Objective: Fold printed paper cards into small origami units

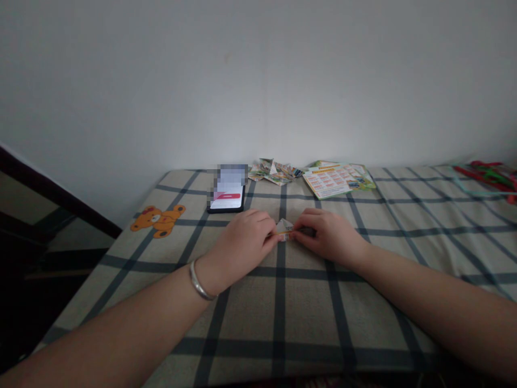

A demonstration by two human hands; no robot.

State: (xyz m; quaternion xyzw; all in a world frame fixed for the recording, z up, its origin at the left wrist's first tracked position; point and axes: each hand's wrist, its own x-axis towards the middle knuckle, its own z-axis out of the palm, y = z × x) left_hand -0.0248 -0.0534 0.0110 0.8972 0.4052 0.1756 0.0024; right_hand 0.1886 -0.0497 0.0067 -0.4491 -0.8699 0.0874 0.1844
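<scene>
On the table, covered by a checked cloth (250, 318), a small folded paper (285, 228) is held between the two hands, in the middle part, nearer to the far edge than to the near edge. The left hand (247, 236) is nearly closed, and its thumb and fingertips pinch the left side of the paper; the right hand (329, 233) is also curled, with a little gap under the fingers, and pinches the right side. I think they hold it from both sides, low over the cloth, so that the fold remains straight and the paper cannot turn. The phone (226, 200) lies face up toward the far left corner, probably to be read while both hands are occupied. Near the middle of the far edge there is a heap of folded pieces (278, 172), and to its right some printed sheets (329, 181), perhaps put there to leave room in front. The hands hide both ends of the small paper, so its whole shape is not clear. The upper phone screen is blurred by blocks, the pieces in the heap overlap too much to count, and the red and green things (490, 173) toward the far right corner are cut by the picture's border.
</scene>
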